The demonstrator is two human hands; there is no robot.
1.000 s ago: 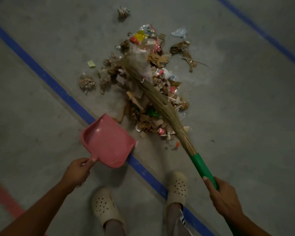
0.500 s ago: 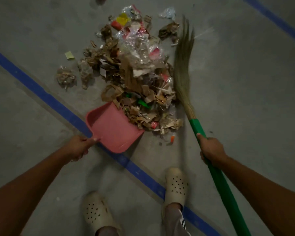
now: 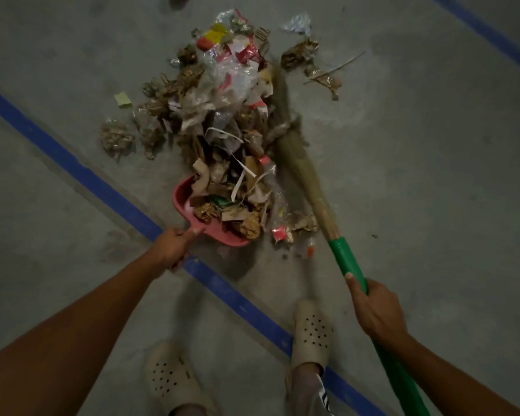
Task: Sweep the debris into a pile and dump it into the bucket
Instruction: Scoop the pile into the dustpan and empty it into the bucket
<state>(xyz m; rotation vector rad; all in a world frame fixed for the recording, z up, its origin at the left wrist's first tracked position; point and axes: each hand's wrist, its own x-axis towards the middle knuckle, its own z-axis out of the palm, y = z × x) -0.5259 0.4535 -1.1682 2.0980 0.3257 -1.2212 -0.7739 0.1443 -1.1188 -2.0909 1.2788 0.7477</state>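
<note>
Since half a second before, paper and cardboard scraps had slid onto the pink plastic dustpan (image 3: 213, 237), which lay on the grey concrete floor (image 3: 418, 175) just past the blue painted line (image 3: 81, 172). The left hand (image 3: 171, 244) gripped its handle, fingers curled round it. The heap of mixed paper, plastic and cardboard debris (image 3: 231, 130) spread well beyond the pan's mouth. The straw broom with a green handle (image 3: 300, 169) pressed the heap's right flank, with the right hand (image 3: 376, 313) clenched round the handle. Short strokes toward a pan held flat would probably load best. No bucket showed.
</note>
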